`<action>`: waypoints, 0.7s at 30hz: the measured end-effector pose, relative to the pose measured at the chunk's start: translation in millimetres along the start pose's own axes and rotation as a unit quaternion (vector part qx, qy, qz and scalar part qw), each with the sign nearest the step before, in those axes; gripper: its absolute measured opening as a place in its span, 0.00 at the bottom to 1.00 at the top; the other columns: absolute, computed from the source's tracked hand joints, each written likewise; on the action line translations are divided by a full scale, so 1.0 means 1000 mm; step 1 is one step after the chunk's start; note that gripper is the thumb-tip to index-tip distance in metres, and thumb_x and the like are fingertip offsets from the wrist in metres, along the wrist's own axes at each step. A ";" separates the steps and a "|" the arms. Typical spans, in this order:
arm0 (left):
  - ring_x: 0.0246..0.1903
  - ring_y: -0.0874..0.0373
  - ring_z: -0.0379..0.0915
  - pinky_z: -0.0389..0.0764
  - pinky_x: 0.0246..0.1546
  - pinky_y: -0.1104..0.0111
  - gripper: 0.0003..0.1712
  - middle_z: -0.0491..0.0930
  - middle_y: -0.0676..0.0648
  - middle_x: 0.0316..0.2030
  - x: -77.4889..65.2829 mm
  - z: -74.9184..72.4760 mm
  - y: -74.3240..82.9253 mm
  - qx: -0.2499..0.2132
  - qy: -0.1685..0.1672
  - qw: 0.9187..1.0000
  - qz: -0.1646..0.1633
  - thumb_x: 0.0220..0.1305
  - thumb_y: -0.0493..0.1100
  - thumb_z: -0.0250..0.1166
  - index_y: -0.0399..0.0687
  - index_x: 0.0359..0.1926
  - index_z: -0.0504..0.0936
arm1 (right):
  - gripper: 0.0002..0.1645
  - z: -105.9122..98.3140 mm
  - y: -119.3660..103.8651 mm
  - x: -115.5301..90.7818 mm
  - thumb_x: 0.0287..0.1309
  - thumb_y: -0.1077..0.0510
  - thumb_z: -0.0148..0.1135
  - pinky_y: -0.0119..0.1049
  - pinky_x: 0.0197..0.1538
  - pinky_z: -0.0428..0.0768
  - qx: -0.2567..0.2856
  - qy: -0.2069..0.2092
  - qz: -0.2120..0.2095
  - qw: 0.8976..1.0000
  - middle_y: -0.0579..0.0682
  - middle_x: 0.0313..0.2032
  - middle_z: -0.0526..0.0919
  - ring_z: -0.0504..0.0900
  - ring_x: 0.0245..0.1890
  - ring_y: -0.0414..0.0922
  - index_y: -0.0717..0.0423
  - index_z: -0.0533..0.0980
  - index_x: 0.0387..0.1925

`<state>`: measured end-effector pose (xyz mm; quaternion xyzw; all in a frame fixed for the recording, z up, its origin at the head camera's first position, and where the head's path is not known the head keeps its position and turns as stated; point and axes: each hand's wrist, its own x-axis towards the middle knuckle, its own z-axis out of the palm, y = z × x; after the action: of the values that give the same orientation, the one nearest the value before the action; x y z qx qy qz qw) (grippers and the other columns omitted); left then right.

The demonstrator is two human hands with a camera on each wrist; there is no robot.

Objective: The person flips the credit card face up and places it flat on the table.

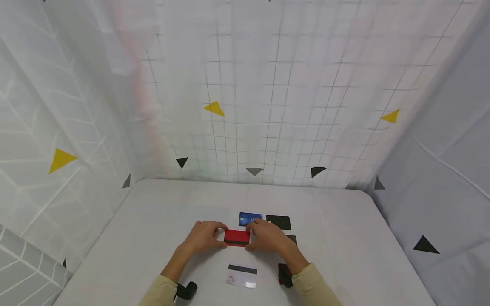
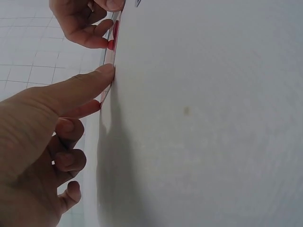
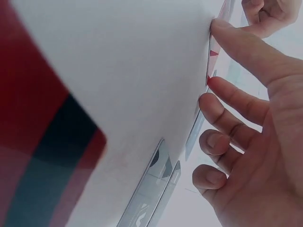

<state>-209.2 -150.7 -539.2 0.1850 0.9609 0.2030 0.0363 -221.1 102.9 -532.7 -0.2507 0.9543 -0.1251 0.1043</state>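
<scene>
A red card [image 1: 236, 236] with a dark stripe lies on the white table between my hands. My left hand [image 1: 203, 235] pinches its left end, thumb at the near corner and index finger at the far corner. At the right end, my right hand [image 1: 266, 236] holds it the same way between thumb and index finger. In the left wrist view the card appears nearly edge-on, low at the table surface. A blue card [image 1: 246, 218] sits just beyond, partly covered by the right fingers. Nearer my body is a white card [image 1: 241, 278] with a dark stripe.
Right of the blue card is a black card [image 1: 280, 222]. Another dark card [image 1: 292, 239] is partly hidden by the right hand. A red card with a black band [image 3: 38, 123] lies under the right wrist. White sheeting [image 1: 245, 127] with triangles surrounds the table.
</scene>
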 end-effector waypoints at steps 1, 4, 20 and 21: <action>0.27 0.64 0.66 0.64 0.41 0.57 0.29 0.71 0.61 0.21 0.000 0.000 0.000 -0.001 0.000 1.000 -0.001 0.48 0.56 0.80 0.58 0.53 0.85 | 0.32 0.000 0.000 0.001 0.49 0.35 0.75 0.43 0.50 0.80 0.003 -0.002 0.000 1.000 0.40 0.41 0.78 0.75 0.38 0.38 0.43 0.79 0.52; 0.27 0.64 0.66 0.64 0.39 0.58 0.28 0.70 0.61 0.21 0.001 -0.001 0.001 -0.002 0.000 1.000 0.004 0.48 0.56 0.80 0.58 0.52 0.86 | 0.31 -0.001 0.001 0.002 0.49 0.36 0.75 0.39 0.45 0.79 0.014 -0.006 -0.003 1.000 0.39 0.40 0.76 0.73 0.36 0.38 0.43 0.78 0.51; 0.27 0.64 0.65 0.62 0.39 0.57 0.29 0.71 0.59 0.23 0.001 -0.004 0.002 -0.010 -0.017 1.000 0.018 0.47 0.55 0.81 0.56 0.51 0.84 | 0.31 0.000 0.002 -0.002 0.50 0.38 0.76 0.34 0.40 0.76 0.045 0.003 -0.020 0.999 0.39 0.39 0.76 0.72 0.34 0.37 0.47 0.77 0.50; 0.27 0.63 0.65 0.62 0.39 0.57 0.30 0.71 0.59 0.22 0.001 -0.004 0.002 -0.012 -0.018 1.000 0.017 0.47 0.55 0.81 0.56 0.51 0.84 | 0.31 0.000 0.002 -0.002 0.50 0.38 0.76 0.34 0.40 0.77 0.046 0.003 -0.019 0.999 0.39 0.38 0.75 0.72 0.34 0.37 0.47 0.77 0.50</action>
<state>-210.2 -150.2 -534.6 0.2047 0.9542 0.2118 0.0519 -220.0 106.0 -532.9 -0.2634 0.9427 -0.1719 0.1110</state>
